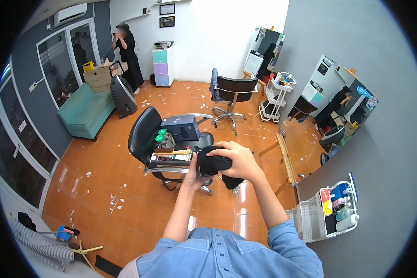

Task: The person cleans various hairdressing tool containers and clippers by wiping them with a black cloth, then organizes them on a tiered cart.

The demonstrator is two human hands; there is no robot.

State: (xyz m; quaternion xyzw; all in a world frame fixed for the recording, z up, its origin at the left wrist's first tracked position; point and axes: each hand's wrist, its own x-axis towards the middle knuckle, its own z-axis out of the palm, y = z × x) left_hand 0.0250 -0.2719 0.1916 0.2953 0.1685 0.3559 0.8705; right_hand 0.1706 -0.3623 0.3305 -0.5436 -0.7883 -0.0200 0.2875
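In front of my chest, my left hand [194,178] supports a dark box-shaped object [206,167] from its left side and below. My right hand [239,160] grips a black cloth [233,181] against the top and right of that object; the cloth's end hangs down. What the object is, I cannot tell, since fingers and cloth cover much of it. Just beyond is a black salon chair [140,139] bearing a dark blue printed box [182,128] and green-lidded containers [160,138]. A wooden-handled brush [175,152] lies on a tray [154,162] at the chair's near side.
White scraps [114,203] litter the tiled floor. A white trolley [338,212] with bottles stands at right, near a leaning mirror [347,104]. Farther off are another salon chair [236,88], a second trolley [276,93], a green sofa [87,107] and a person [127,55].
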